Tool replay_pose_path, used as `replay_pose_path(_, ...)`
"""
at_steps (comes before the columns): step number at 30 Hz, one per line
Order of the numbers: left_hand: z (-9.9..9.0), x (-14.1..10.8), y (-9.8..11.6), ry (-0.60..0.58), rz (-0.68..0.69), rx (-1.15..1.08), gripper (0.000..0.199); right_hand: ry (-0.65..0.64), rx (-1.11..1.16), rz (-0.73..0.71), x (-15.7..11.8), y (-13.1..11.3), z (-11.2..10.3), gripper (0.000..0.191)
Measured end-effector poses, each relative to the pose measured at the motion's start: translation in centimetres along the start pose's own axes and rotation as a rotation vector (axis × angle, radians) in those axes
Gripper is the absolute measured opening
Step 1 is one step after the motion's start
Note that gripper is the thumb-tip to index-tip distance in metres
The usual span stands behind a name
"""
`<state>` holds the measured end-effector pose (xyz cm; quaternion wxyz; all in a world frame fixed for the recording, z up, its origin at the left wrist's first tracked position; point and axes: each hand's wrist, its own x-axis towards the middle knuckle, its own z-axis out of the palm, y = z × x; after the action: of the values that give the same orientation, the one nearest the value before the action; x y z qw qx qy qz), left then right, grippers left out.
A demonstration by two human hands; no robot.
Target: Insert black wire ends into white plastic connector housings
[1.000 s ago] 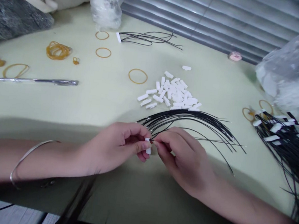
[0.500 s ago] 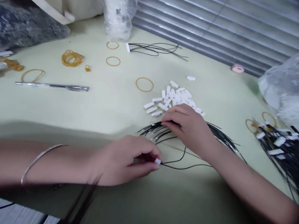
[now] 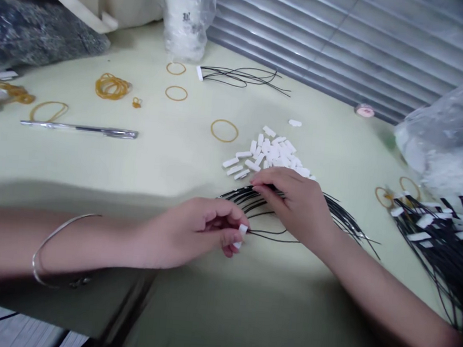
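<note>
My left hand (image 3: 206,230) pinches a small white plastic connector (image 3: 241,234) between thumb and fingers. Thin black wires run from this connector to the right, passing under my right hand. Over a fanned bundle of black wires (image 3: 235,195), my right hand (image 3: 294,195) is closed in a pinch at the bundle's left part, a black wire at its fingertips; how many wires it grips is hidden. Just beyond that hand lies a heap of loose white connectors (image 3: 272,150).
Behind the heap lie a rubber band (image 3: 224,131) and a wired connector (image 3: 199,73). A pen (image 3: 79,129) and a coil of rubber bands (image 3: 111,86) are at left. Wired connectors (image 3: 424,233) are piled at right by a plastic bag (image 3: 441,138). A wrapped cup (image 3: 183,26) stands at the back.
My left hand has moved up slightly and turned the white connector, so more of it shows. My right hand has shifted slightly down and right, still pinching at the wire bundle.
</note>
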<state>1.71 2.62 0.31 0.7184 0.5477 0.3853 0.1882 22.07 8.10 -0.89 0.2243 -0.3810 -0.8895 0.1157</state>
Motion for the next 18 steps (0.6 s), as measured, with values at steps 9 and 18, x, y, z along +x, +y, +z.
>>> replay_pose_path(9, -0.3, 0.8, -0.5, 0.13, 0.008, -0.302, 0.012, -0.02, -0.065, 0.096, -1.9, -5.6, -3.4, 0.007)
replay_pose_path(18, -0.5, 0.6, -0.3, 0.123, -0.001, -0.153, 0.014, -0.107, 0.016, 0.131, -1.6, -5.1, -2.4, 0.01)
